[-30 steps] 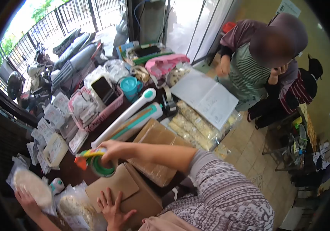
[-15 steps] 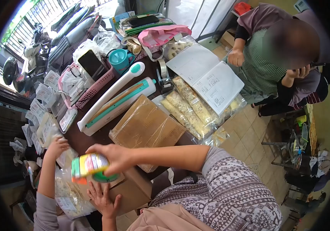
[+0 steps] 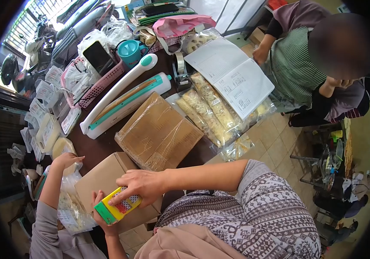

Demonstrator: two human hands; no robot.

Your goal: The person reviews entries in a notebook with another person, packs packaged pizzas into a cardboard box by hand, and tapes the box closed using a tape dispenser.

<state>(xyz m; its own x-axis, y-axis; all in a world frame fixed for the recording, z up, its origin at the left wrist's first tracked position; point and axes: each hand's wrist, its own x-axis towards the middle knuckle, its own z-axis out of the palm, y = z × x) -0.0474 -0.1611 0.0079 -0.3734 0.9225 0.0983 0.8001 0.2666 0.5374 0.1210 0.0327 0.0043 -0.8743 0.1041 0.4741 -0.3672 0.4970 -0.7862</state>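
Note:
A yellow and green printed pack [image 3: 112, 208] is held tilted between my two hands, over a brown carton [image 3: 100, 172]. My right hand [image 3: 144, 187] grips its upper end, with the index finger stretched along the printed face. My left hand [image 3: 100, 211] is curled round the green end from beneath, its fingers partly hidden. The pack's exact kind does not show. Just behind stands a second carton [image 3: 161, 134] wrapped in clear tape. At left, another person's hand [image 3: 67, 160] reaches out beside the carton, over clear bags.
A white and green bag sealer [image 3: 129, 108], a tape dispenser [image 3: 180, 71] and a pink basket [image 3: 100, 86] lie on the dark table. Snack bags [image 3: 206, 112] lie under an open notebook [image 3: 234, 80]. Clear containers [image 3: 42, 116] line the left side. A person [image 3: 288, 64] sits at the right.
The pack has turned and come down to the lower right in my right hand. My left hand has left the carton's top and closed on the pack. The other person's hand has shifted slightly.

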